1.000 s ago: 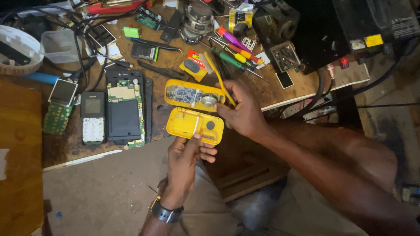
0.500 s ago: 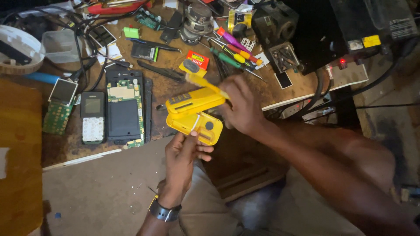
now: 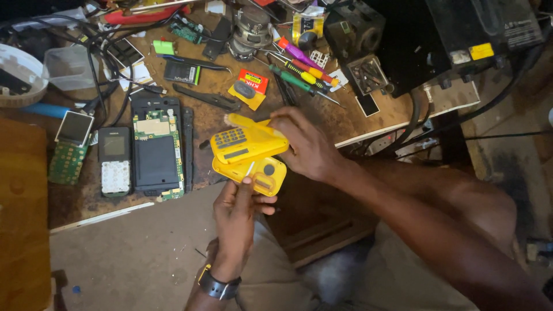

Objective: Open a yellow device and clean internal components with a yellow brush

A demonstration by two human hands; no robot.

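My right hand (image 3: 305, 147) grips the yellow front cover (image 3: 245, 143) of a small handheld device, keypad side up, tilted over the other half. My left hand (image 3: 237, 213) holds the yellow back half (image 3: 262, 175) from below, thumb on its edge. The two halves overlap at the front edge of the wooden workbench (image 3: 351, 124). A thin white strip shows between them.
A disassembled black phone with a green circuit board (image 3: 155, 147) and a small keypad phone (image 3: 115, 161) lie left of my hands. Several screwdrivers (image 3: 302, 69), cables, a motor (image 3: 250, 26) and black equipment (image 3: 438, 40) crowd the bench. A wooden board (image 3: 23, 213) sits far left.
The two yellow halves lay side by side, insides up; my right hand has turned the cover keypad up and brought it over the back half held in my left hand.
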